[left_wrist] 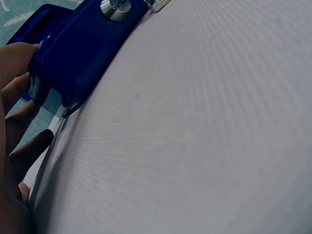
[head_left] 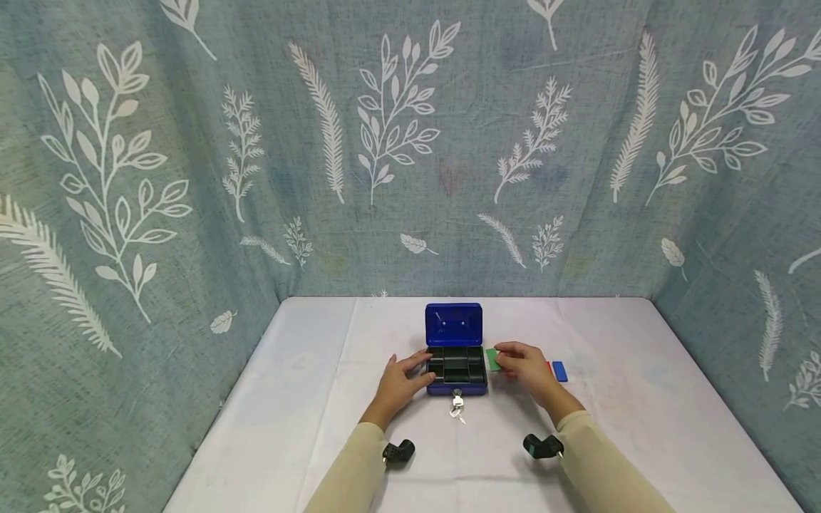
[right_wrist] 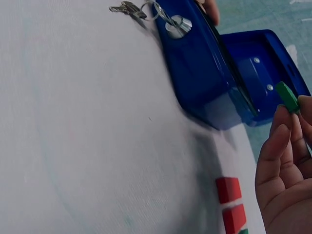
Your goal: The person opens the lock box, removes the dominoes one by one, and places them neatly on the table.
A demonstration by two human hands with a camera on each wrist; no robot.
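A blue metal cash box [head_left: 457,388] stands with its lid [head_left: 453,324] raised and a black divided tray [head_left: 456,360] inside. Keys on a ring [head_left: 457,411] hang from the lock at its front. My left hand [head_left: 395,387] rests at the box's left side; in the left wrist view its thumb lies at the rim and the other fingers spread beside the wall. Between thumb and fingertips, my right hand [head_left: 522,368] pinches a flat green block [right_wrist: 287,96] just right of the box. That hand partly hides the blocks behind it.
Right of my right hand lie a blue block [head_left: 560,371] and, partly covered, red blocks [right_wrist: 228,189]. A white cloth covers the table [head_left: 321,370]. Patterned curtains [head_left: 410,142] enclose its back and sides. Black wrist cameras [head_left: 399,454] stick out from both sleeves.
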